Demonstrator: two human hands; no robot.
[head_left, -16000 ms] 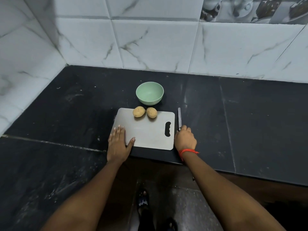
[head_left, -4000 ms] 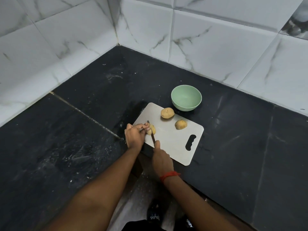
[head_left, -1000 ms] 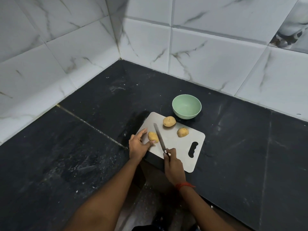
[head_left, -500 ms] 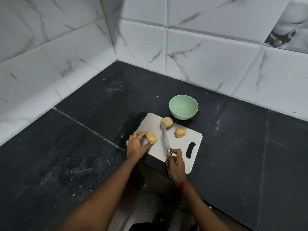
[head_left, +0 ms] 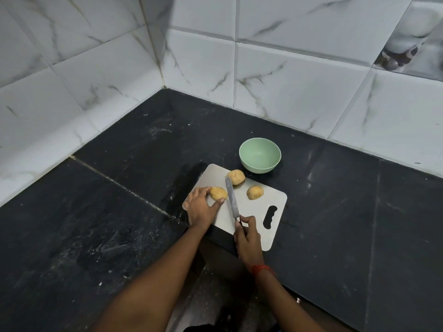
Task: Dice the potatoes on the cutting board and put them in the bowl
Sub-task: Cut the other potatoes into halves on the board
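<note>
on one board, three potato pieces; left hand holds one, right hand grips knife.

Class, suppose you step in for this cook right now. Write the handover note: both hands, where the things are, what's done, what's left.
The left hand grips the left potato piece on the cutting board. The right hand grips the knife, blade beside that piece, tip near the far potato.
The right potato piece lies apart. The green bowl beyond the board shows nothing inside.
Done: apparently one potato halved.
Left: dice everything and move it into the bowl.
</note>
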